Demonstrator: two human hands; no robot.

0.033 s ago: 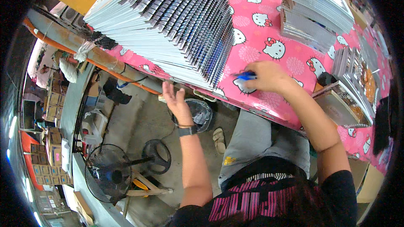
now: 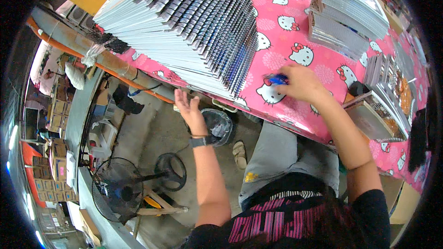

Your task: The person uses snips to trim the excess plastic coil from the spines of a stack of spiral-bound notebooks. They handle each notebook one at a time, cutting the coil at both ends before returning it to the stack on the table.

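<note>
My right hand (image 2: 302, 83) is closed around a small blue tool (image 2: 278, 79), held just above the pink tablecloth (image 2: 277, 60). Motion blur and the fingers hide most of the tool, so its kind is unclear. To the left rises a large fanned stack of spiral-bound books (image 2: 203, 41), its dark wire bindings facing right and white page edges facing me. My left hand (image 2: 190, 110), a dark band on its wrist, is open with fingers spread and nothing in it. It hovers off the table's front edge, below the near corner of the stack.
More book stacks (image 2: 346, 18) stand at the far right, with further books (image 2: 376, 113) at the near right. Below the table edge are a lined waste bin (image 2: 218, 127), a standing fan (image 2: 120, 189) and a sandal (image 2: 239, 155). An orange pipe (image 2: 115, 71) runs at the left.
My right hand and the blue tool have shifted slightly to the right and away from the stack. The left hand has moved a little left and stays open.
</note>
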